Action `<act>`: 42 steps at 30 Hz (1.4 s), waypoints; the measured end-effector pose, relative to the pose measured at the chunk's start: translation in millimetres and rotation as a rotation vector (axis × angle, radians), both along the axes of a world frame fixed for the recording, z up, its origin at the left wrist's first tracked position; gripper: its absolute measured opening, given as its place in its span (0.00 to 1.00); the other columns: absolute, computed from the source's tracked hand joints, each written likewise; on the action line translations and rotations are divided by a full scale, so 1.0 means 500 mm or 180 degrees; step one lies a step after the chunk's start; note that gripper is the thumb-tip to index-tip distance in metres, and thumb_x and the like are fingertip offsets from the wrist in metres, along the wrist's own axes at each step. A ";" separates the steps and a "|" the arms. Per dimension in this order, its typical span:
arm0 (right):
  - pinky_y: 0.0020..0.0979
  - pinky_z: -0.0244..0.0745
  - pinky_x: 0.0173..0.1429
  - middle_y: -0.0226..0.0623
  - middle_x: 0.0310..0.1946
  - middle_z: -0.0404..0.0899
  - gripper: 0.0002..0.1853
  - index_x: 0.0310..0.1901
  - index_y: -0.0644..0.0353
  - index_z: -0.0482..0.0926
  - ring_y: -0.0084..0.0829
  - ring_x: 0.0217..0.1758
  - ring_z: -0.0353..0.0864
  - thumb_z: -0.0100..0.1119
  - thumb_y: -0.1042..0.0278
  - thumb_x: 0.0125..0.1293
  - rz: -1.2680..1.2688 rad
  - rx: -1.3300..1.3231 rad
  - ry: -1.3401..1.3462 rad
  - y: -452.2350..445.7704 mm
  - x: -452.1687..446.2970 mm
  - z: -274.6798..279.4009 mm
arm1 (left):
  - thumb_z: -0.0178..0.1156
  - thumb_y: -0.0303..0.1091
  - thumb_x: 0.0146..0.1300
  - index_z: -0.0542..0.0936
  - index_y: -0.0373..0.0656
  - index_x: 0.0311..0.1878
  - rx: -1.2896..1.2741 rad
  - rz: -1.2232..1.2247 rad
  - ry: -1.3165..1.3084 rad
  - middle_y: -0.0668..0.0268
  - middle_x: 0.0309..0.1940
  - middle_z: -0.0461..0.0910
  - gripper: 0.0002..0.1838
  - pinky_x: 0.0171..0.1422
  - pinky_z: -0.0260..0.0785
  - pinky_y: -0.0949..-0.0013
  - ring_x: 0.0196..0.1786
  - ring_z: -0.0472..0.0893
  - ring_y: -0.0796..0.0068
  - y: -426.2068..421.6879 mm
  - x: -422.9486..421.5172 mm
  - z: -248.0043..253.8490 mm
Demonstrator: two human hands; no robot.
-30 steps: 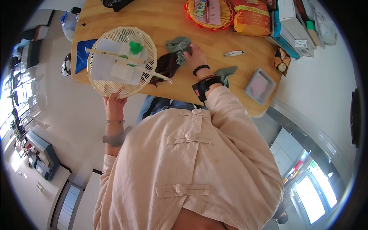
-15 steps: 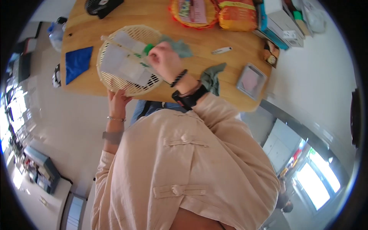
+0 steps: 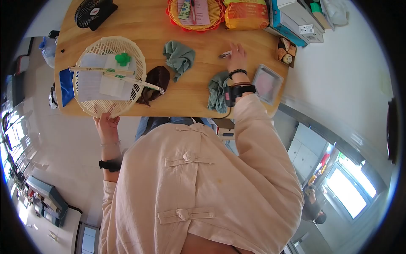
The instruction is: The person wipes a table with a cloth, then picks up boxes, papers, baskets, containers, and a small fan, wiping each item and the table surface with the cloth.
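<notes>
Well, we see a big wooden desk, and near its left end a round cream basket is at the near edge. The left hand has its fingers grasping the near rim, maybe so it won't slip or tip. Inside, white paper lies under two long wrapped sticks that poke past the rim, probably because they're too long to fit. Two crumpled green cloths lie out on the wood, one near the right wrist. A green clover sits on the paper. Littlest is a white tool, partly under the right hand; we can't tell whether those fingers grasp it or just touch it.
</notes>
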State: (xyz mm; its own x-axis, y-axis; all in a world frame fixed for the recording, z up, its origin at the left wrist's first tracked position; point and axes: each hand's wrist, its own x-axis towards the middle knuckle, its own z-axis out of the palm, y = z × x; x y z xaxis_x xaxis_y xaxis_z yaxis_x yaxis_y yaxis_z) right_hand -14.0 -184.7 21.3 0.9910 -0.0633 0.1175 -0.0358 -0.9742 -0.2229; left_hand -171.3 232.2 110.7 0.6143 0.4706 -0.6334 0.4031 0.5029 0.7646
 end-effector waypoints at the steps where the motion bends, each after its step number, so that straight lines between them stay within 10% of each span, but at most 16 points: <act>1: 0.44 0.64 0.54 0.41 0.55 0.65 0.16 0.45 0.54 0.75 0.44 0.57 0.61 0.52 0.73 0.52 -0.0041 -0.0228 0.0257 -0.023 -0.007 -0.008 | 0.48 0.24 0.50 0.58 0.51 0.54 -0.0075 0.0083 -0.0005 0.63 0.43 0.71 0.25 0.35 0.71 0.68 0.35 0.76 0.68 -0.001 -0.001 -0.001; 8: 0.42 0.65 0.54 0.38 0.44 0.72 0.14 0.44 0.56 0.74 0.41 0.53 0.68 0.55 0.69 0.54 0.0272 -0.0345 0.0647 -0.013 -0.028 0.018 | 0.48 0.22 0.50 0.59 0.51 0.53 -0.0251 -0.0003 -0.0086 0.63 0.42 0.72 0.25 0.34 0.72 0.68 0.33 0.77 0.67 0.003 -0.003 -0.003; 14: 0.32 0.72 0.33 0.43 0.30 0.77 0.11 0.37 0.62 0.74 0.39 0.31 0.77 0.57 0.64 0.55 0.0595 0.2329 -0.0046 0.123 -0.043 0.100 | 0.48 0.23 0.52 0.62 0.49 0.52 -0.0181 -0.0201 0.0099 0.62 0.39 0.75 0.22 0.33 0.73 0.68 0.35 0.78 0.66 -0.014 -0.008 -0.018; 18: 0.35 0.72 0.32 0.41 0.30 0.77 0.11 0.37 0.59 0.73 0.40 0.29 0.77 0.58 0.66 0.53 0.1494 0.2325 0.0361 0.281 -0.059 0.207 | 0.47 0.24 0.53 0.63 0.49 0.53 -0.0114 -0.0698 -0.0045 0.64 0.41 0.75 0.22 0.32 0.72 0.71 0.38 0.78 0.71 -0.067 0.014 0.007; 25: 0.33 0.71 0.46 0.46 0.45 0.73 0.19 0.47 0.59 0.72 0.42 0.46 0.73 0.60 0.68 0.52 0.1841 0.2457 -0.0512 0.323 -0.082 0.245 | 0.46 0.23 0.53 0.58 0.52 0.59 -0.0214 -0.0790 -0.0100 0.62 0.45 0.73 0.28 0.30 0.73 0.72 0.40 0.78 0.69 -0.077 0.018 0.003; 28: 0.36 0.70 0.46 0.46 0.40 0.73 0.17 0.46 0.62 0.71 0.43 0.44 0.73 0.57 0.68 0.54 0.0343 0.2494 -0.0547 0.198 -0.104 0.205 | 0.46 0.23 0.52 0.58 0.52 0.58 -0.0436 -0.0547 -0.0217 0.61 0.47 0.71 0.28 0.33 0.72 0.68 0.43 0.77 0.65 -0.053 0.015 -0.018; 30: 0.38 0.70 0.45 0.46 0.41 0.71 0.17 0.46 0.63 0.70 0.43 0.45 0.71 0.57 0.69 0.53 -0.0440 0.1032 -0.1418 0.060 -0.123 0.150 | 0.46 0.23 0.52 0.58 0.52 0.58 -0.0442 -0.0567 -0.0166 0.61 0.47 0.70 0.28 0.35 0.72 0.67 0.43 0.77 0.64 -0.035 0.016 -0.025; 34: 0.42 0.49 0.66 0.52 0.61 0.56 0.36 0.59 0.68 0.57 0.49 0.64 0.53 0.56 0.57 0.52 -0.2809 -0.0193 -0.0683 -0.206 -0.204 0.065 | 0.47 0.23 0.53 0.59 0.53 0.56 -0.0417 -0.0550 -0.0023 0.61 0.47 0.70 0.26 0.37 0.71 0.65 0.44 0.76 0.64 -0.028 0.023 -0.026; 42: 0.39 0.72 0.41 0.48 0.34 0.78 0.17 0.37 0.63 0.77 0.44 0.38 0.78 0.52 0.57 0.54 -0.2231 0.0527 0.0589 -0.367 -0.263 0.023 | 0.47 0.22 0.52 0.63 0.48 0.52 -0.0447 -0.0755 -0.0248 0.61 0.38 0.77 0.22 0.28 0.73 0.72 0.36 0.79 0.68 -0.110 0.056 -0.002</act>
State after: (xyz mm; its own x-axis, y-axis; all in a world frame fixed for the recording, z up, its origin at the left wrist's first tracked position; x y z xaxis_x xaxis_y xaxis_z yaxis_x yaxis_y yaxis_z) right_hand -145.7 -368.1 32.7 0.7145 -0.6904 -0.1133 -0.6878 -0.6633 -0.2948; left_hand -143.3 177.2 109.5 0.7462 0.2189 -0.6287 0.4649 0.5047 0.7274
